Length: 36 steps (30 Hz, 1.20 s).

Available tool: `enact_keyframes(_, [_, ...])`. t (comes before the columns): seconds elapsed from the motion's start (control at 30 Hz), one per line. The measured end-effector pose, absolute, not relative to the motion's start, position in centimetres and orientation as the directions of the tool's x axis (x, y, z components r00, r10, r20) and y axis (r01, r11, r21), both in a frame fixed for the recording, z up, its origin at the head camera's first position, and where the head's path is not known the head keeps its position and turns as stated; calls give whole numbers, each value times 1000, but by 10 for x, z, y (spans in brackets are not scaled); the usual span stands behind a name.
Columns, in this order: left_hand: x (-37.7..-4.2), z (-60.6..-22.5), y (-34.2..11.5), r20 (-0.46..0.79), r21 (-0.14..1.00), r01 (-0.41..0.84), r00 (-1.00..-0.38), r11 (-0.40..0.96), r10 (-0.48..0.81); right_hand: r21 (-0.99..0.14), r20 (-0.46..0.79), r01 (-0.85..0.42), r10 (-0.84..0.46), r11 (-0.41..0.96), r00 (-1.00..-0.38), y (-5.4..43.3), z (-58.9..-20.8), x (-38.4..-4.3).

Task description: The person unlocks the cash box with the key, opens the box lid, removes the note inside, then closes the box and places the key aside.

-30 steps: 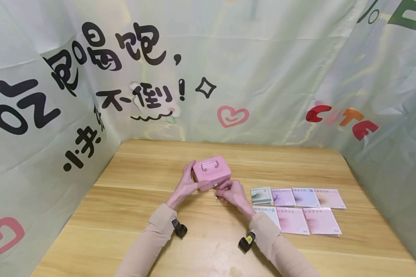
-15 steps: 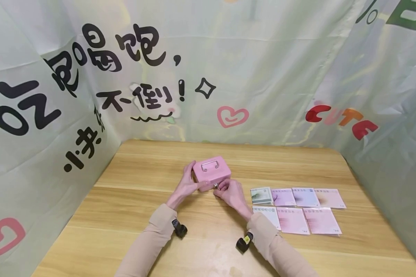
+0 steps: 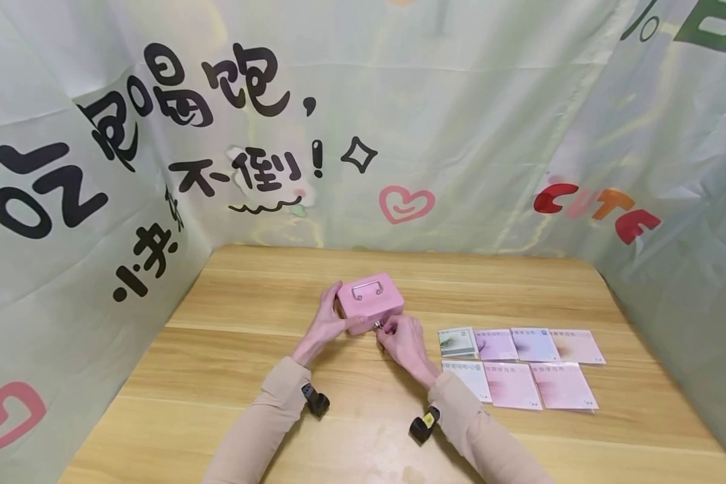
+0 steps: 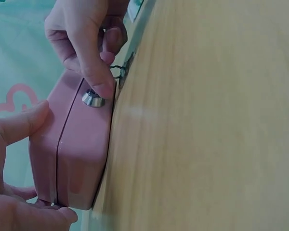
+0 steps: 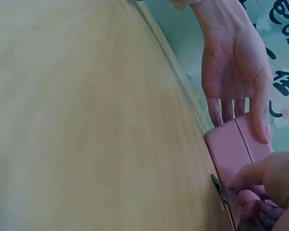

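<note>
A pink metal cash box (image 3: 372, 299) with a wire handle (image 3: 367, 290) on its lid stands on the table, lid down. My left hand (image 3: 327, 320) holds its left end, thumb on the lid's front edge and fingers around the side. At the front, my right hand (image 3: 403, 339) pinches a key at the silver lock (image 4: 93, 98); the fingers hide most of that key. A ring (image 4: 117, 70) with another dark metal key (image 4: 128, 65) dangles beside these fingers. In the right wrist view, the same hanging key (image 5: 218, 188) shows next to the box's front.
To the right on the wooden table (image 3: 230, 376) lie several play banknotes in two rows, among them a green note (image 3: 458, 343), a blue note (image 3: 534, 344) and a pink note (image 3: 565, 386). Printed cloth walls (image 3: 460, 134) enclose the back and sides.
My right hand has turned slightly at the lock and its wrist has shifted a little left. My left hand and the box stay in place.
</note>
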State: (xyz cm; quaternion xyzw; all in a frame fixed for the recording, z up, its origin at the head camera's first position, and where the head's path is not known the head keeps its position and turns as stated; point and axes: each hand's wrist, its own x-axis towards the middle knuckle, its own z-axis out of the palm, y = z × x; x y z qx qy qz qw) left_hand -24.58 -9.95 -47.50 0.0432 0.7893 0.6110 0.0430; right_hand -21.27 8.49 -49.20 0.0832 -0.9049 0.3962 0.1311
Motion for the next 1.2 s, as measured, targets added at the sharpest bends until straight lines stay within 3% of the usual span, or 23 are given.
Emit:
enact_keyframes(0.37, [-245, -476, -95, -10, 980, 10, -995, 199, 99, -683, 339, -259, -18, 683, -941, 85, -496, -208])
enact_keyframes(0.6, [-243, -475, -96, -11, 982, 9, -994, 189, 104, -732, 296, -202, 36, 651, -954, 85, -497, -206])
enact_keyframes(0.83, [-243, -476, -95, 2, 981, 23, -994, 195, 106, -667, 370, -279, -18, 691, -929, 85, -499, -205])
enact_keyframes(1.07, [-243, -475, -95, -11, 976, 11, -995, 217, 100, -718, 311, -222, 19, 660, -950, 86, -497, -206])
enact_keyframes(1.2, [-244, -475, -95, 0, 977, 21, -995, 211, 99, -689, 332, -241, 2, 683, -943, 86, -495, -205])
